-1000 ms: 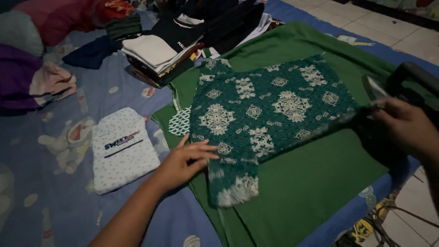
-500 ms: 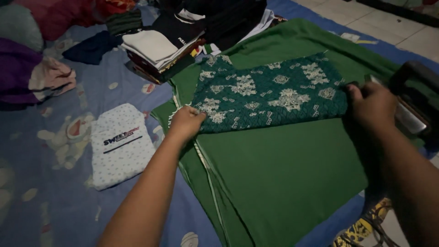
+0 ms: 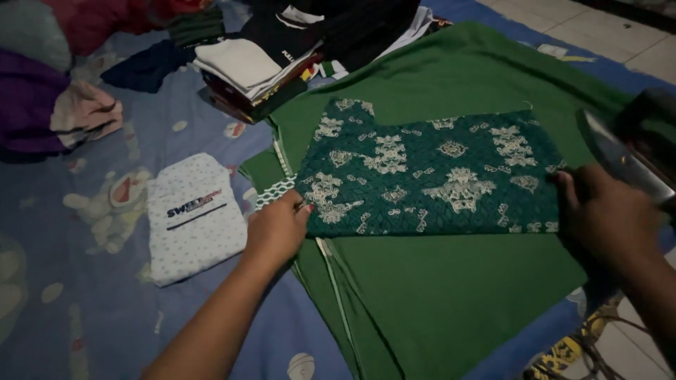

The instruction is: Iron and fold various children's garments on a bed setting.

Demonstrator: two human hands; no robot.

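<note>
The person's left hand [image 3: 276, 231] pinches the near left corner of a folded dark green patterned garment [image 3: 429, 176], fingers closed on the cloth edge. The right hand [image 3: 605, 214] grips the garment's right edge, fingers curled over it. The garment lies flat on a plain green cloth [image 3: 451, 281] spread over a blue printed sheet [image 3: 105, 295] on the floor.

To do this fold well, both hands should keep an even, light tension so the lower edge stays straight and the two layers line up. The corners need to meet squarely before the cloth is pressed down. An iron [image 3: 627, 158] stands just beside the right hand, so that hand should stay clear of its plate. A folded white spotted garment [image 3: 193, 214] lies near the left hand, and a stack of folded clothes [image 3: 260, 70] sits beyond.
</note>
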